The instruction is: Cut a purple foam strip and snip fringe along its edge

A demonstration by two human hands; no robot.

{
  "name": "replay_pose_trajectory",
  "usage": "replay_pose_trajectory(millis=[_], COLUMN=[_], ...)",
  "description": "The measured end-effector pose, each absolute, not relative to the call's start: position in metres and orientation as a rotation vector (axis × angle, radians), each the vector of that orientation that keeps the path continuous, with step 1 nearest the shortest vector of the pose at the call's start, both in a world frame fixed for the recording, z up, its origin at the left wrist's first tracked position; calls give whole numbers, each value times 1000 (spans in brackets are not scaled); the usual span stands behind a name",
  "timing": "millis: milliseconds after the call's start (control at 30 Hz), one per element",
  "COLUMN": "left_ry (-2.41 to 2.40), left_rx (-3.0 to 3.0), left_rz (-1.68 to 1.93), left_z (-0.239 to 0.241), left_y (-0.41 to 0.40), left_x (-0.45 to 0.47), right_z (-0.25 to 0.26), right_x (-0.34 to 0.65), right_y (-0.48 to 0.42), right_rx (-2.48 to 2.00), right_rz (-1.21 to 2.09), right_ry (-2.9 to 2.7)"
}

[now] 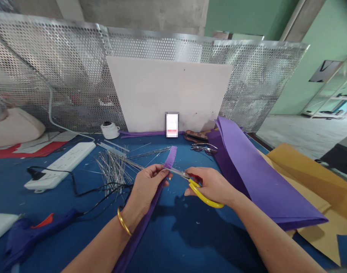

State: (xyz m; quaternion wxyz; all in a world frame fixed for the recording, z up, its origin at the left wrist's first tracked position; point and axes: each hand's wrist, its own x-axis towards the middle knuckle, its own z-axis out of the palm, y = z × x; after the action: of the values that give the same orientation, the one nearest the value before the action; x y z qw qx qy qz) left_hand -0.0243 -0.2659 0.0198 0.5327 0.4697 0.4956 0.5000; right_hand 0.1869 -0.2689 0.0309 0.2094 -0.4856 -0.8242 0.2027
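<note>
Between the fingers of my left hand [150, 184] is pinched a long purple paper strip [171, 156]. Its upper end stands up above my fingertips and shows a finely slit edge; the rest runs down under my left forearm. My right hand [209, 185] grips scissors with yellow handles [203, 196]. Their metal blades point left and lie across the strip, right at my left fingertips. How far apart the blades are, I cannot tell.
Thin metal wires [112, 170] lie left of my hands, near a white power strip [62, 167] and a blue glue gun [33, 235]. Glasses [204, 148] sit ahead. Large folded purple paper [255, 170] and yellow-brown paper [312, 178] cover the right side.
</note>
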Motion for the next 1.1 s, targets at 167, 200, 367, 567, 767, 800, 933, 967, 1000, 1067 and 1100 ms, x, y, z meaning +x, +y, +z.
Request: replay_pose_trajectory(millis=[167,200,367,567,767,800,933,967,1000,1067,1100], left_ry=[1162,1160,1134,1109,1076,1067,1044,1042,1043,1048,1052], left_rx=[1116,1114,1100,1065,1019,1009,978,974,970,962,958], left_rz=[1193,1193,1184,1180,1171,1173,1177,1178,1180,1184,1186], left_z=[20,20,18,17,18,18,19,19,19,19,19], left_y=[-265,-265,-264,-263,-263,-263,-263,-263,-263,-263,-263], left_x=[-24,-24,-25,-26,-25,-25,-25,-25,-25,-26,-26], right_z=[31,31,31,30,29,28,27,27,27,26,26], right_x=[188,188,187,187,188,189,189,189,188,188,187], right_y=[-269,-269,-270,-269,-268,-268,-267,-267,-267,-267,-266], right_rx=[-1320,-1315,-1307,-1288,-1298,-1301,-1309,-1310,-1310,-1308,-1307], right_rz=[618,628,646,674,682,681,669,664,659,650,647], right_ry=[-2282,-2280,-2267,-2263,-2244,-2242,-2241,-2242,-2243,-2244,-2244])
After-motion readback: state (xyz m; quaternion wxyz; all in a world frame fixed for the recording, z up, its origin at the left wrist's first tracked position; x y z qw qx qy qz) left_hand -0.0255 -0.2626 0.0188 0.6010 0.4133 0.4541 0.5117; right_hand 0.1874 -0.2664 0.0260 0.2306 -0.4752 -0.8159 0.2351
